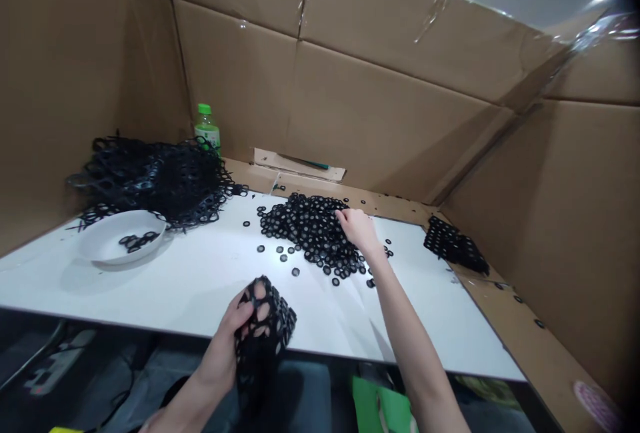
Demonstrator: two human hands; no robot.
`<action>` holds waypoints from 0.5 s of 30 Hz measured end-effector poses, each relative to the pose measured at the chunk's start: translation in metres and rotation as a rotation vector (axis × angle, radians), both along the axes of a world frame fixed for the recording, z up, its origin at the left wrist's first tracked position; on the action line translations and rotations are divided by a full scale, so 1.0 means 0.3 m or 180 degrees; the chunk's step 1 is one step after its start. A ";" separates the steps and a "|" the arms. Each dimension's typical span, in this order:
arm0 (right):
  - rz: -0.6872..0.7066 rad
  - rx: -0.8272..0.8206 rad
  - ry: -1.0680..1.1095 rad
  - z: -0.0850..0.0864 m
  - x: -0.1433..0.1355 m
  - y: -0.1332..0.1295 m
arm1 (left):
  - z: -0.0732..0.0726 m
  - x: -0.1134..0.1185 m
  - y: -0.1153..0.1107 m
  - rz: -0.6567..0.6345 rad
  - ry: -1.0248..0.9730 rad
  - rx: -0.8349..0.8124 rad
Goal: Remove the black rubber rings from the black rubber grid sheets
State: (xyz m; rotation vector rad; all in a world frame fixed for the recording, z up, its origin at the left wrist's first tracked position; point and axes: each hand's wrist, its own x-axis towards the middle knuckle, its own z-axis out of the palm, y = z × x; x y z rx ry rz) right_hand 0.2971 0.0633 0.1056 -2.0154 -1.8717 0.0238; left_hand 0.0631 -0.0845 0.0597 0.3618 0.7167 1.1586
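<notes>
My left hand (231,326) is closed around a black perforated sheet (267,330) with rows of round holes, folded over and hanging past the table's front edge. Skin shows through some of its holes. At the right side of a pile of small black rings (310,226), my right hand (359,228) has its fingers curled inward, with the thumb toward the pile. Whatever those fingers pinch is hidden. Several single rings lie scattered around the pile on the white tabletop (215,286).
A white bowl (97,236) at the left contains a few black rings. Behind it rises a tangled heap of black netting (160,176), beside a green-capped bottle (205,128). Another black perforated piece (455,246) lies at the right edge. Cardboard walls (370,106) enclose the table.
</notes>
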 end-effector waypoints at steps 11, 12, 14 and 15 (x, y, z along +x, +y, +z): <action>0.3770 -0.1378 0.2066 -0.058 -0.243 -0.283 | 0.007 -0.023 0.015 -0.0140 0.0896 -0.0074; 0.3719 -0.1357 0.2073 -0.056 -0.236 -0.288 | 0.011 -0.029 0.018 -0.0128 0.1106 -0.0017; 0.3693 -0.1344 0.2028 -0.047 -0.215 -0.285 | 0.017 -0.043 0.030 -0.0261 0.1458 0.0243; 0.3704 -0.1345 0.1978 -0.041 -0.204 -0.279 | 0.018 -0.050 0.037 -0.0404 0.1626 0.0441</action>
